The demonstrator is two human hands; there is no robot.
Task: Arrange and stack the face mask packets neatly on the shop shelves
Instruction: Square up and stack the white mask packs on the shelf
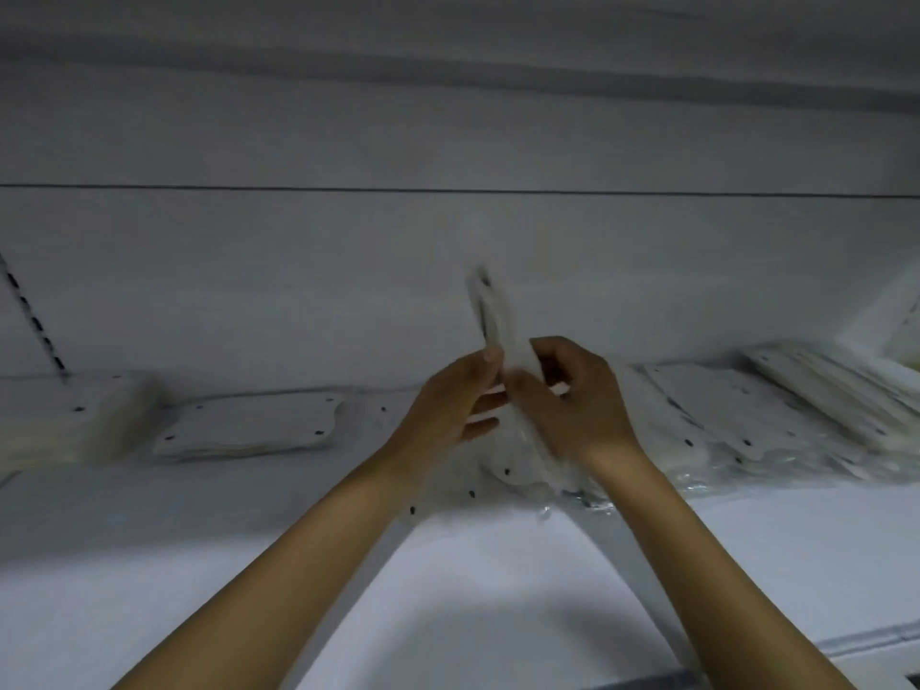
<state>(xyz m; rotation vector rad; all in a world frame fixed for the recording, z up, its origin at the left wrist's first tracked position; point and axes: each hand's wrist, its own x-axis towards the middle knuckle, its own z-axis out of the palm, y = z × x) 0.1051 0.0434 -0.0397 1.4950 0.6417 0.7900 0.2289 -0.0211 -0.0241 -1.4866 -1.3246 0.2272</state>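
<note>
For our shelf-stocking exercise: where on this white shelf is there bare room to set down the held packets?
Bare white shelf lies in front of the flat packet stack, left of the left hand. Right of the right hand, overlapping packets crowd the back.

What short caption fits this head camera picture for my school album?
Both hands, left hand and right hand, hold a bundle of mask packets on edge above the white shelf.

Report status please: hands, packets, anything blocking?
Left hand and right hand both grip an upright packet bundle above the shelf. Loose packets beneath. Flat stacks left, no obstruction.
</note>
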